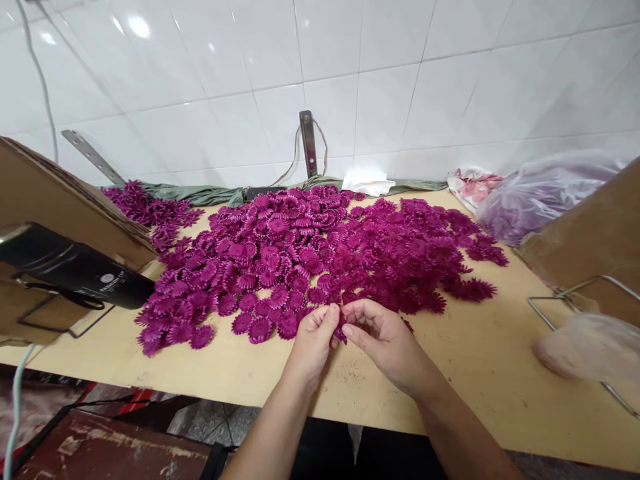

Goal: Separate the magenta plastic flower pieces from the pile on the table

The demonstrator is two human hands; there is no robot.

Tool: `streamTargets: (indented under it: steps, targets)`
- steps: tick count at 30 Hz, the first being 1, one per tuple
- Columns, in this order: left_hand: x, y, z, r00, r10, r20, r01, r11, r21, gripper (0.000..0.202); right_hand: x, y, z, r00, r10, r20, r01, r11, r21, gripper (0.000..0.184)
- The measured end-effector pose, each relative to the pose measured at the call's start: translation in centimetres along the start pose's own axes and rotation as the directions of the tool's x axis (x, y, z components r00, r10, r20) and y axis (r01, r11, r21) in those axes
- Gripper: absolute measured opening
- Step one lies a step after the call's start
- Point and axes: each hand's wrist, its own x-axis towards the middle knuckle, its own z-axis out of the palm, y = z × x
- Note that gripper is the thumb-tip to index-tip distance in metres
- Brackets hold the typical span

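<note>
A wide heap of magenta plastic flower pieces (310,253) covers the middle of a pale wooden table (480,360). At its near edge my left hand (313,340) and my right hand (383,337) meet, fingers curled and pinched on one small magenta flower piece (341,329) between them. Most of that piece is hidden by my fingertips. The left part of the heap shows ribbed round pieces, the right part spikier petals.
A black flask (75,267) lies on a cardboard box (45,200) at the left. Another cardboard box (590,233) and a wire stand (560,313) sit at the right, with plastic bags (540,193) behind. A smaller flower pile (150,210) lies back left by the tiled wall.
</note>
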Motion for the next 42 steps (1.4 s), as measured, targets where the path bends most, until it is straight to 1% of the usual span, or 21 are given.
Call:
streamTargets:
  steps: [4,6,8,11,12,13,16,17,18,20,22,24,25,27,28,29,31,33,35,39,42]
  targets:
    - [-0.1,-0.3,-0.2,0.998,0.002,0.059,0.000,0.999,-0.044,0.052,0.0,0.0,-0.2,0.999,0.042,-0.020,-0.041,0.999,0.032,0.025]
    - [-0.1,-0.1,-0.2,0.995,0.039,0.087,-0.039,0.999,-0.003,0.049,-0.1,-0.2,-0.1,0.999,0.019,-0.050,-0.018,1.000,0.018,0.017]
    - [-0.1,0.1,-0.1,0.991,0.100,0.088,-0.105,0.993,0.059,0.048,-0.1,-0.4,0.0,0.992,-0.024,-0.123,0.025,1.000,0.010,0.007]
    - [-0.1,0.4,-0.1,0.985,0.157,0.070,-0.164,0.980,0.109,0.046,-0.1,-0.4,-0.8,0.957,-0.052,-0.284,0.057,0.998,0.009,0.006]
    - [-0.1,0.5,-0.2,0.986,0.162,0.045,-0.166,0.981,0.104,0.045,-0.1,-0.3,-1.4,0.937,-0.036,-0.348,0.044,0.999,0.013,0.008]
    - [-0.1,0.6,-0.4,0.986,0.165,0.008,-0.165,0.982,0.094,0.045,0.0,-0.2,-2.2,0.904,-0.020,-0.427,0.035,0.999,0.026,0.009]
    - [0.3,0.8,-0.9,0.977,0.188,-0.105,-0.178,0.979,0.097,0.041,0.0,0.3,-4.9,0.755,-0.032,-0.654,0.089,0.995,0.054,0.012]
    - [0.5,1.0,-0.9,0.976,0.190,-0.104,-0.177,0.977,0.120,0.038,0.0,0.5,-5.5,0.733,-0.053,-0.679,0.109,0.993,0.040,0.012]
    - [0.9,1.2,-0.8,0.979,0.187,-0.079,-0.174,0.973,0.153,0.032,-0.1,0.6,-6.0,0.733,-0.071,-0.676,0.118,0.993,0.024,0.014]
    - [1.7,1.7,0.1,0.984,0.179,0.000,-0.174,0.955,0.242,0.021,-0.5,0.7,-6.1,0.795,-0.067,-0.603,0.087,0.996,0.004,0.017]
    - [2.6,2.2,1.3,0.976,0.214,0.045,-0.215,0.899,0.381,0.033,-1.0,0.7,-5.7,0.839,-0.032,-0.543,0.049,0.999,0.017,0.020]
    - [3.1,2.6,2.2,0.956,0.280,0.083,-0.277,0.778,0.563,0.045,-1.4,0.7,-5.3,0.849,0.007,-0.529,0.018,0.999,0.041,0.023]
    - [3.2,2.7,2.5,0.941,0.323,0.105,-0.312,0.704,0.638,0.046,-1.6,0.7,-5.1,0.847,0.027,-0.530,0.001,0.999,0.052,0.025]
    - [3.0,2.8,2.6,0.902,0.404,0.153,-0.385,0.588,0.711,0.037,-1.7,0.7,-5.0,0.842,0.066,-0.536,-0.029,0.997,0.076,0.029]
    - [2.7,2.7,2.6,0.886,0.429,0.179,-0.419,0.571,0.706,0.032,-1.8,0.7,-5.0,0.839,0.082,-0.537,-0.040,0.995,0.089,0.031]
    - [2.3,2.5,2.5,0.880,0.430,0.202,-0.442,0.585,0.680,0.027,-1.7,0.6,-4.9,0.840,0.094,-0.535,-0.049,0.994,0.099,0.031]
    - [1.3,1.9,2.5,0.897,0.366,0.247,-0.440,0.689,0.576,0.022,-1.6,0.6,-4.5,0.851,0.109,-0.514,-0.056,0.992,0.117,0.031]
    - [0.4,1.2,2.7,0.922,0.272,0.275,-0.375,0.800,0.469,0.022,-1.4,0.6,-3.8,0.874,0.117,-0.472,-0.048,0.987,0.156,0.030]
    - [-0.1,0.6,3.0,0.938,0.223,0.265,-0.316,0.863,0.394,0.021,-1.2,0.6,-3.0,0.896,0.131,-0.424,-0.039,0.975,0.219,0.031]
    - [-0.3,0.2,3.0,0.953,0.235,0.191,-0.282,0.919,0.277,0.008,-1.1,0.6,-1.7,0.926,0.149,-0.347,-0.044,0.955,0.292,0.028]
    - [0.0,0.1,2.3,0.942,0.300,0.152,-0.333,0.898,0.287,0.006,-1.3,0.7,-1.4,0.937,0.151,-0.315,-0.046,0.947,0.318,0.029]
